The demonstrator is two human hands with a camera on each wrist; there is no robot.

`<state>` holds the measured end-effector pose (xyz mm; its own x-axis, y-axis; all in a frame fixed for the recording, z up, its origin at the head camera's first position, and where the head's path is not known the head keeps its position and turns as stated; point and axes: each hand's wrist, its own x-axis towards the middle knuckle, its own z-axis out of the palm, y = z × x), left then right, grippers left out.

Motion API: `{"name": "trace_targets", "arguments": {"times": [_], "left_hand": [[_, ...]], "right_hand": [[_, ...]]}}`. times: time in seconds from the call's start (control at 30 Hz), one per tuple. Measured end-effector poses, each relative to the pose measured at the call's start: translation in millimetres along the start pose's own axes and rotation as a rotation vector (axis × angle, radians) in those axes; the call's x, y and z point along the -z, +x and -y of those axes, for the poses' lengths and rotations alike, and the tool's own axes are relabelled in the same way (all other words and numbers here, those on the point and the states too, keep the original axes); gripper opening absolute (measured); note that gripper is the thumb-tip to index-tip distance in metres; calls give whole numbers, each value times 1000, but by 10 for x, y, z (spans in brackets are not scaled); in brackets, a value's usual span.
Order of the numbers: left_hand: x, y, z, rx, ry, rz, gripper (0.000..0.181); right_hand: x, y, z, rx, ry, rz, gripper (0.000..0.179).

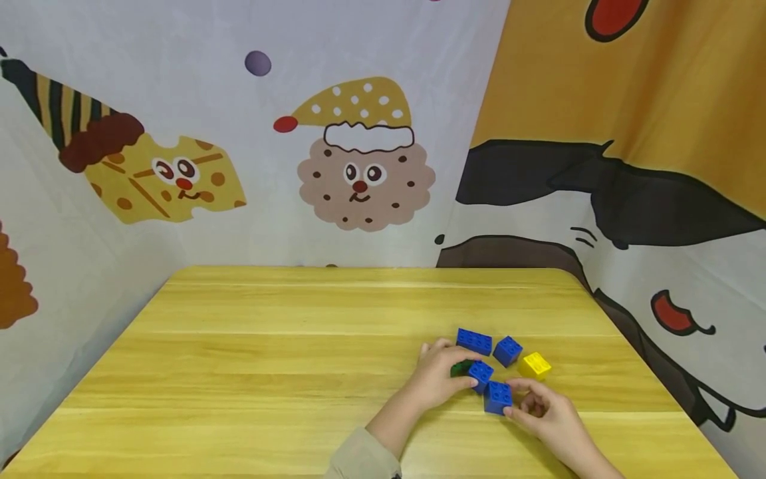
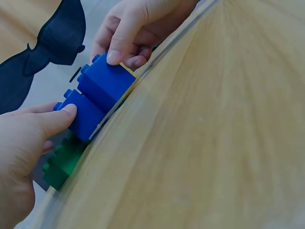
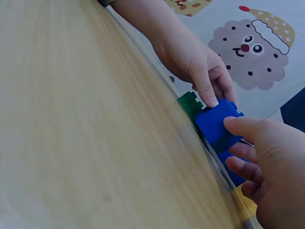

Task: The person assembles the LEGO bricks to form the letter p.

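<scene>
My left hand (image 1: 439, 376) pinches a small blue toy brick (image 1: 481, 374) between thumb and fingers. A green brick (image 2: 65, 161) lies close beside that hand, partly hidden by it in the head view. With thumb and fingers, my right hand (image 1: 547, 412) grips another blue brick (image 1: 498, 398), nearer the front. In the left wrist view, the two held bricks stand side by side on the table, studs up, and seem to touch at a corner. Behind the hands are a longer blue brick (image 1: 474, 341), a small blue brick (image 1: 508, 350) and a yellow brick (image 1: 534, 365).
The bricks are on the right half of a wooden table (image 1: 251, 372). Its far edge meets a white cloth backdrop (image 1: 269, 199) printed with cartoon figures. An orange and black printed cloth (image 1: 538, 86) hangs at the right.
</scene>
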<state>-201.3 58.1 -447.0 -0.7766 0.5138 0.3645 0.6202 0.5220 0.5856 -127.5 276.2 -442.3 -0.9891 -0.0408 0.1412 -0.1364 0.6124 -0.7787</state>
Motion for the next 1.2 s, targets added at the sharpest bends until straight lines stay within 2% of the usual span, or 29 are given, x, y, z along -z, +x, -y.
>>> {"name": "trace_targets", "arguments": {"times": [0.2, 0.47, 0.9, 1.2], "left_hand": [[41, -12, -7, 12, -45, -42, 38], [168, -57, 25, 51, -137, -100, 40], [427, -212, 63, 19, -240, -155, 39], [580, -347, 111, 96, -352, -157, 40]], "right_hand": [[8, -15, -10, 37, -9, -49, 36], [1, -34, -9, 112, -15, -111, 36], [13, -60, 10, 162, 34, -147, 37], [12, -56, 32, 207, 30, -177, 38]]}}
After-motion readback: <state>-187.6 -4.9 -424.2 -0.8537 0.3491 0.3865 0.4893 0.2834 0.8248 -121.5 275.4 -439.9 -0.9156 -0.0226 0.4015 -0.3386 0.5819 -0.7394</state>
